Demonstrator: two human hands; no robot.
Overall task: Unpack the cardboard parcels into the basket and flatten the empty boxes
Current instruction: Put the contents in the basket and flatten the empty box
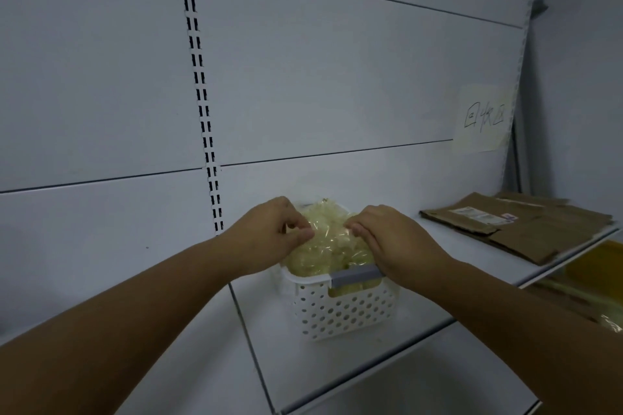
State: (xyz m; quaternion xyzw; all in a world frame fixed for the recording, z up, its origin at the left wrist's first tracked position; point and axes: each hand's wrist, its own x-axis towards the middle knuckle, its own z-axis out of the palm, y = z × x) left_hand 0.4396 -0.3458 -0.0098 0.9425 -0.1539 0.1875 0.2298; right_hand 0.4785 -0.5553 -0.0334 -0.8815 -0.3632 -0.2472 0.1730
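Your left hand [273,236] and your right hand [394,242] are both on the clear plastic bag [332,246], which is filled with a pale yellowish material and sits in the white perforated basket [347,313]. The bag bulges above the basket's rim. Your left hand pinches the plastic near the top between thumb and curled fingers. Your right hand has its fingers curled down over the bag's right side, gripping the plastic, with its wrist just above the basket's grey handle [354,274]; the thumb is hidden.

The basket stands on the white shelf [354,374], close to the back panel. To the right on the same shelf, well apart from the basket, the flattened cardboard boxes [526,226] lie in a low stack, one showing a shipping label. Above them a paper note [483,118] with handwriting is stuck to the back panel.
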